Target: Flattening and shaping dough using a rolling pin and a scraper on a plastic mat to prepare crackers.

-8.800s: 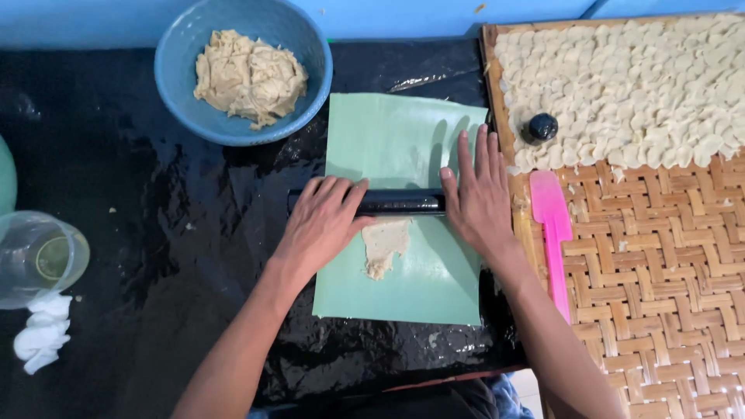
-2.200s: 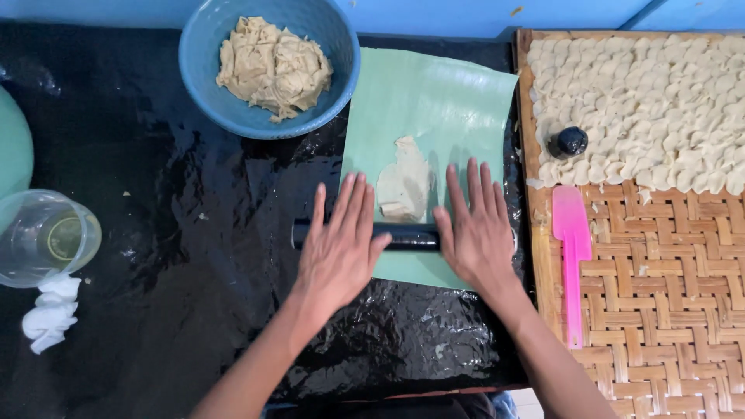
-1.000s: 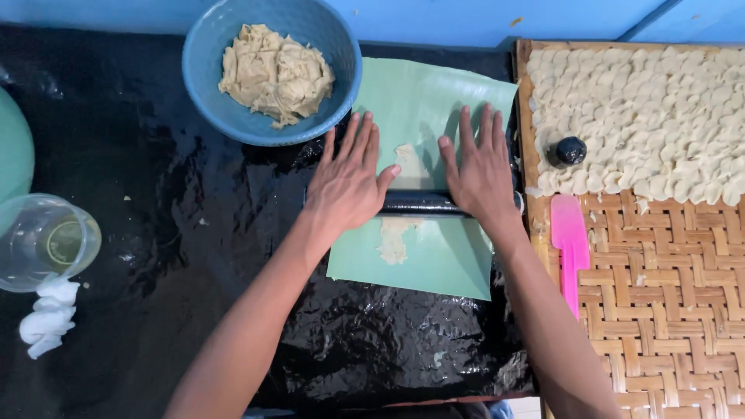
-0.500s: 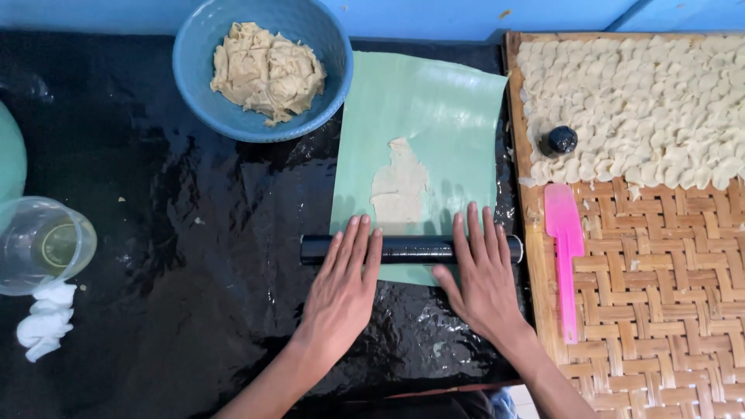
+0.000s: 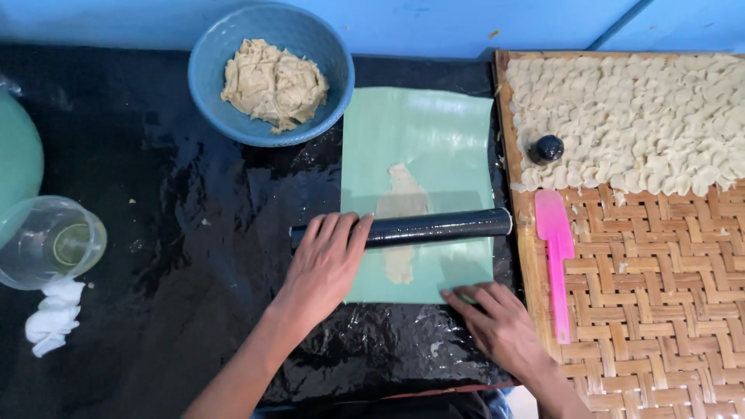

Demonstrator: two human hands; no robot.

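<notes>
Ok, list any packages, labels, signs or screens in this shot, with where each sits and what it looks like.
None in view: no package, label, sign or screen. The containers are unmarked: a blue bowl of dough at top centre and a clear plastic cup at the left edge.

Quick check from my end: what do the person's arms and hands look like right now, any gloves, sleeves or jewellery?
Both are bare. The left hand and the right hand wear no gloves, and no rings or wristbands show. Both forearms are uncovered as far as the bottom edge of the head view, so no sleeve is visible. The fingers look clean, with short nails.
</notes>
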